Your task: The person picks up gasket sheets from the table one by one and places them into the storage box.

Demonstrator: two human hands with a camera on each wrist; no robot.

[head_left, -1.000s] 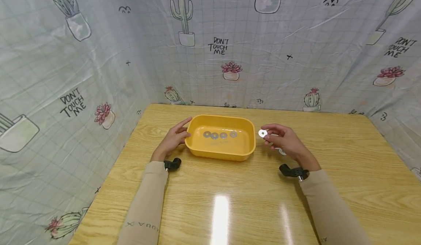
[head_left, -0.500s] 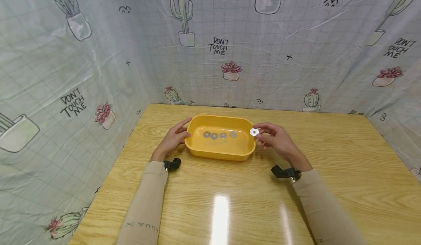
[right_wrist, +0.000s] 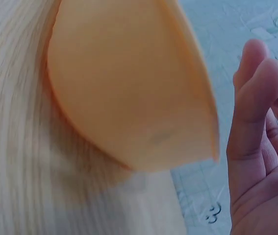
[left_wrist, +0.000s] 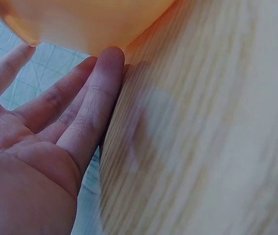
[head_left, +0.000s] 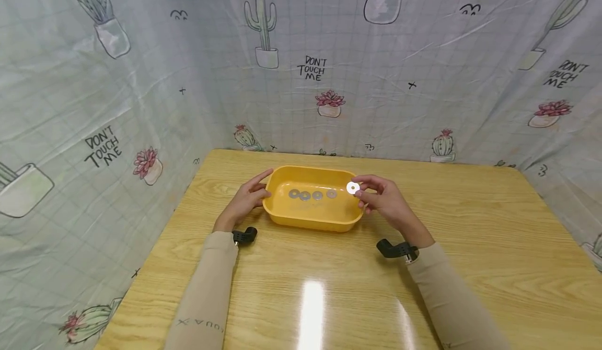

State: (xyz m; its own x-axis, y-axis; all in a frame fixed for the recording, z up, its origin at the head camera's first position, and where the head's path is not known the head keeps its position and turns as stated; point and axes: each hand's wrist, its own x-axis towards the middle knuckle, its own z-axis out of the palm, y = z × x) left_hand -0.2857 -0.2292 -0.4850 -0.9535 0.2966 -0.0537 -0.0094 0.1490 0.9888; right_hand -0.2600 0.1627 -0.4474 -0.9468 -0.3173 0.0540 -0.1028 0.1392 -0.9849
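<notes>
A yellow plastic tray point(head_left: 312, 223) stands on the table, with several grey metal washers point(head_left: 317, 195) lying flat in a rough row on its floor. At its left end, my left hand point(head_left: 245, 197) holds the rim: the thumb laps over it and the other fingers touch the outer wall. In the left wrist view those fingers point(left_wrist: 99, 93) look nearly straight against the tray. My right hand point(head_left: 385, 196) pinches a shiny washer point(head_left: 352, 188) between thumb and fingers, over the tray's right end. In the right wrist view the washer is hidden, and the fingertips show beside the tray wall.
The tray sits toward the back of a wood-grain table point(head_left: 282, 266). A curtain point(head_left: 367, 68) printed with cacti hangs behind the table and along its sides. Each wrist bears a black camera mount point(head_left: 395, 249).
My right hand has moved left with the washer, from beside the tray to over its right end. A disc seen below that hand one second ago is out of sight. The left hand stays put.
</notes>
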